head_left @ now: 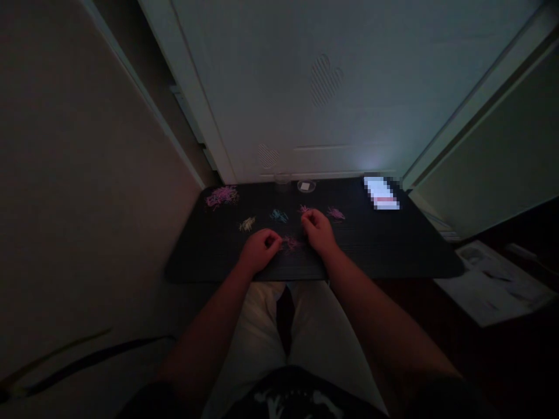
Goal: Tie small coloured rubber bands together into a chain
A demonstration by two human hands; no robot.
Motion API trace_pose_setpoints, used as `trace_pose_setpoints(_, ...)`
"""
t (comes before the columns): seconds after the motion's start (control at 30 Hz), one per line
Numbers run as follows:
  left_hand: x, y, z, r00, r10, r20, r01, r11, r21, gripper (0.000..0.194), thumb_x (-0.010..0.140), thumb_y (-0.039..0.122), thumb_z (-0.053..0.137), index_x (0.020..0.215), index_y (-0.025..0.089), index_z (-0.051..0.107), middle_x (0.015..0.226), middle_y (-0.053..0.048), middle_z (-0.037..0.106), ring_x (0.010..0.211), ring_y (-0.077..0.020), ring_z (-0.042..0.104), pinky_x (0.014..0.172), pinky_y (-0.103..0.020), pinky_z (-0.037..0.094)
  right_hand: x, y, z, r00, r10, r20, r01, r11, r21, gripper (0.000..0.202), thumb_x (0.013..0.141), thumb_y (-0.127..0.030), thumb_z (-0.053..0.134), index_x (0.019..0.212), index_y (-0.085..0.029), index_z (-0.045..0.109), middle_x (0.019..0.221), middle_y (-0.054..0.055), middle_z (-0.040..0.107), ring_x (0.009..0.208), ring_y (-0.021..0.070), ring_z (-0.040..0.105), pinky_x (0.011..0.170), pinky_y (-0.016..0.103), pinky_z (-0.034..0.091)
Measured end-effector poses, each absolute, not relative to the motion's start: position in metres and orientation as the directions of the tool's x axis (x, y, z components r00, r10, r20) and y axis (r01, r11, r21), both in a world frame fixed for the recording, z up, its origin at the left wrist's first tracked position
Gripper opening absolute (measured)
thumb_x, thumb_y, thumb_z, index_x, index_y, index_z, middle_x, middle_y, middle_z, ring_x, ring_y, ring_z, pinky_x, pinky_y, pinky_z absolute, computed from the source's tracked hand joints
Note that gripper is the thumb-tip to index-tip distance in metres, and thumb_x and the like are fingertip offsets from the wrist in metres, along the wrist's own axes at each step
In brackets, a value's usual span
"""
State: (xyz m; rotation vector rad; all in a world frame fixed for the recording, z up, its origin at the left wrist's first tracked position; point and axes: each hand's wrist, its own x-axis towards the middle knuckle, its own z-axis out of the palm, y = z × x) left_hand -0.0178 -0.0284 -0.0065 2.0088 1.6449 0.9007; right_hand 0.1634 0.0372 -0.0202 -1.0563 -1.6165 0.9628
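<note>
Small thin stick-like pieces lie in separate piles on the dark table (375, 250). My left hand (261, 249) rests at the left side of a mixed pinkish pile (290, 243), thumb and fingertips pinched together. Just behind and to the right, my right hand (318, 230) is pinched too, its fingertips beside a small pink pile (304, 209). Whether either pinch holds a piece is too dim and small to tell. Close by are a pale yellow pile (247, 224), a blue pile (278, 216) and a purple-pink pile (336, 213).
A larger purple-pink heap (222, 196) sits at the table's back left. Along the back edge stand a clear cup (283, 182) and a round clear lid (306, 186) with a white square. A bright, blurred-out screen (381, 193) lies back right. A white door (271, 87) rises behind.
</note>
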Motion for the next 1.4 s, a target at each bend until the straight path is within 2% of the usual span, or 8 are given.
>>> trace_pose_setpoints(0.1,-0.017,-0.029,-0.005,0.098,0.970,0.225,0.720,-0.225,0.657,0.018,0.081,0.032,0.052,0.077,0.017,0.061,0.073,-0.002,0.063,0.065,-0.0124,0.055,0.058,-0.024,0.042,0.163,0.037,-0.020,-0.143,0.955,0.259,0.133,0.278,-0.951,0.013,0.077,-0.031,0.050,0.072,-0.020,0.047,0.059,-0.004,0.043,0.051,0.0102,0.040,0.049,0.023,0.033)
trace_pose_setpoints(0.2,-0.016,-0.030,-0.004,0.081,0.971,0.225,0.711,-0.215,0.669,0.017,0.080,0.031,0.053,0.076,0.017,0.062,0.073,-0.002,0.064,0.064,-0.0123,0.056,0.058,-0.024,0.043,0.162,0.034,-0.018,-0.182,0.945,0.274,0.186,0.306,-0.934,0.011,0.075,-0.029,0.052,0.072,-0.019,0.050,0.061,-0.003,0.047,0.055,0.0109,0.043,0.053,0.024,0.035)
trace_pose_setpoints(0.43,-0.024,-0.027,-0.003,-0.070,0.958,0.279,0.660,-0.165,0.733,0.018,0.080,0.033,0.055,0.079,0.017,0.062,0.071,-0.001,0.064,0.062,-0.0118,0.056,0.058,-0.024,0.044,0.161,0.033,-0.018,-0.224,0.929,0.295,0.261,0.349,-0.900,0.011,0.075,-0.029,0.052,0.071,-0.019,0.052,0.063,-0.002,0.050,0.058,0.0119,0.046,0.054,0.025,0.036)
trace_pose_setpoints(0.83,-0.088,-0.004,0.001,-0.171,0.896,0.410,0.830,-0.093,0.549,0.018,0.079,0.032,0.055,0.080,0.018,0.066,0.083,-0.005,0.066,0.077,-0.0157,0.059,0.076,-0.029,0.046,0.161,0.030,-0.014,-0.198,0.944,0.264,0.210,0.304,-0.929,0.011,0.074,-0.028,0.054,0.070,-0.019,0.051,0.060,-0.003,0.047,0.055,0.0113,0.044,0.052,0.025,0.034)
trace_pose_setpoints(1.1,-0.096,-0.004,-0.010,-0.307,0.885,0.351,0.763,0.008,0.646,0.022,0.078,0.035,0.055,0.083,0.017,0.067,0.082,-0.004,0.068,0.074,-0.0149,0.059,0.073,-0.028,0.046,0.161,0.029,-0.015,-0.216,0.931,0.293,0.237,0.341,-0.910,0.011,0.075,-0.028,0.053,0.071,-0.019,0.052,0.061,-0.002,0.049,0.056,0.0116,0.045,0.053,0.025,0.036)
trace_pose_setpoints(1.4,-0.096,-0.003,-0.011,-0.311,0.898,0.312,0.705,-0.002,0.709,0.022,0.075,0.031,0.058,0.089,0.016,0.066,0.083,-0.004,0.067,0.073,-0.0139,0.059,0.073,-0.027,0.047,0.162,0.030,-0.017,-0.172,0.946,0.274,0.249,0.311,-0.917,0.010,0.074,-0.027,0.055,0.070,-0.018,0.052,0.061,-0.002,0.048,0.056,0.0114,0.045,0.052,0.025,0.035)
